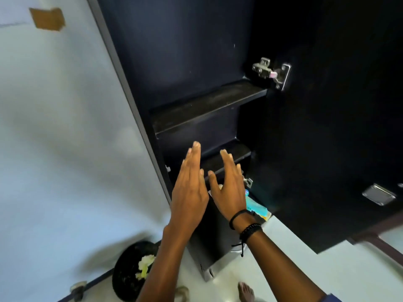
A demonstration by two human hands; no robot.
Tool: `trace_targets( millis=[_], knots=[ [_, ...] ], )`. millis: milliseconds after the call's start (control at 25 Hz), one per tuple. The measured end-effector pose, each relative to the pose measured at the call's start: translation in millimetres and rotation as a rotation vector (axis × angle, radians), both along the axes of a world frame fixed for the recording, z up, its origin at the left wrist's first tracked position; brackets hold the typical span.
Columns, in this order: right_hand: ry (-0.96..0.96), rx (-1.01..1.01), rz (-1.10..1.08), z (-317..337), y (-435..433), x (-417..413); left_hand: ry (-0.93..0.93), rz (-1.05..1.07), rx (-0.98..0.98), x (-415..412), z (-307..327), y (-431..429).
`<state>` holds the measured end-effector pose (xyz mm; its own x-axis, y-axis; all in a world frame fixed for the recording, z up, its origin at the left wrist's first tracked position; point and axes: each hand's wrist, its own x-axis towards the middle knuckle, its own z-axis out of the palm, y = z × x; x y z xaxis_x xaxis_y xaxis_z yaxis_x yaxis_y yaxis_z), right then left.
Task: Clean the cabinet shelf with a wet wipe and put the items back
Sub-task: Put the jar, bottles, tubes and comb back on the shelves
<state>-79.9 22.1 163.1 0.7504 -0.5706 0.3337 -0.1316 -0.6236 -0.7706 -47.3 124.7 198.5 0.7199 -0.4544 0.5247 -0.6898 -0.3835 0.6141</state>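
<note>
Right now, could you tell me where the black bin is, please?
The black bin stands on the floor at the lower left of the head view, partly behind the left forearm, beside the cabinet.

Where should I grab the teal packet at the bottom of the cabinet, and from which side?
Probably take the teal packet by its near end, toward the floor; it seems to lie flat, so pinch across its thin edge. Come from the front with the right hand, open above it; the far end is hidden.

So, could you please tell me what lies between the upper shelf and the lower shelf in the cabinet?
In the head view, nothing stands between the upper shelf and the lower shelf: only the cabinet's bare dark back wall.
</note>
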Motion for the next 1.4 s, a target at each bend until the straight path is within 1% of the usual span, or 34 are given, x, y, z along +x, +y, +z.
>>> trace_targets(
  millis=[200,320,440,520,640,800,920,1040,1160,1240,1400],
  knots=[
    [0.322,0.091,-0.041,-92,-19,-13,0.351,0.024,0.030,-22,-88,-12],
    [0.427,0.157,-0.034,-127,-42,-20,0.506,0.010,0.166,-26,-138,-19],
    [0.562,0.178,-0.035,-155,-72,-21,0.641,0.019,0.293,-19,-171,-33],
    [0.663,0.185,0.010,-175,-97,-16,0.729,0.018,0.396,-9,-188,-46],
    [0.836,0.124,0.144,-204,-133,-2,0.830,0.024,0.474,6,-203,-67],
    [1.013,0.038,0.294,-224,-156,23,0.886,0.028,0.621,23,-219,-89],
    [1.083,-0.048,0.379,-233,-160,36,0.926,0.014,0.712,31,-228,-100],
    [1.076,-0.118,0.394,-241,-159,42,0.925,0.002,0.741,36,-232,-103],
    [1.032,-0.078,0.334,-239,-160,42,0.900,-0.013,0.751,39,-232,-103],
    [1.011,-0.035,0.296,-233,-159,39,0.877,0.005,0.731,38,-229,-102],
    [0.958,-0.012,0.293,-211,-147,25,0.794,0.092,0.522,25,-213,-91]
  ],
)
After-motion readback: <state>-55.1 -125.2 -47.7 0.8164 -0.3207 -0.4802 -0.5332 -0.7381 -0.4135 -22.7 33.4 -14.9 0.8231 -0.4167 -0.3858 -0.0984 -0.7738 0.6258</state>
